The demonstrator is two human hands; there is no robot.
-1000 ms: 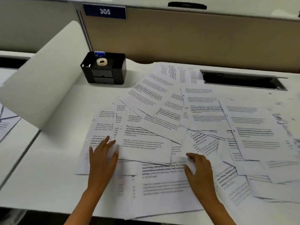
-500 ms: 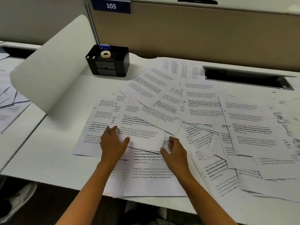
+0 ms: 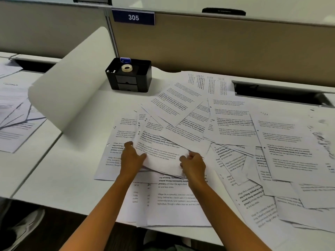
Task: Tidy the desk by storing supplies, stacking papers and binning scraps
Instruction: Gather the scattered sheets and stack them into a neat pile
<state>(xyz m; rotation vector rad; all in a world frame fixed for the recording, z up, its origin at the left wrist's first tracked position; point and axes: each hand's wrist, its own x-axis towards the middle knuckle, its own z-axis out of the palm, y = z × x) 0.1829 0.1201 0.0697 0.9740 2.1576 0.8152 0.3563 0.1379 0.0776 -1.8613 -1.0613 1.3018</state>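
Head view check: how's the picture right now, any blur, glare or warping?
Head view: the light is soft and even, with no glare and only faint shadows; wide-angle warp bows the partition and the desk; bold print reads around the left hand and right hand, which grip a paper bundle; the far-right sheets smear into blur.

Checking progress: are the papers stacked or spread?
Spread: papers lie fanned, overlapping across the desk; left hand and right hand hold only a few sheets.

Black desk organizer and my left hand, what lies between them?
In the head view, bare white desk just below the black organizer, then overlapping printed sheets reaching the left hand.
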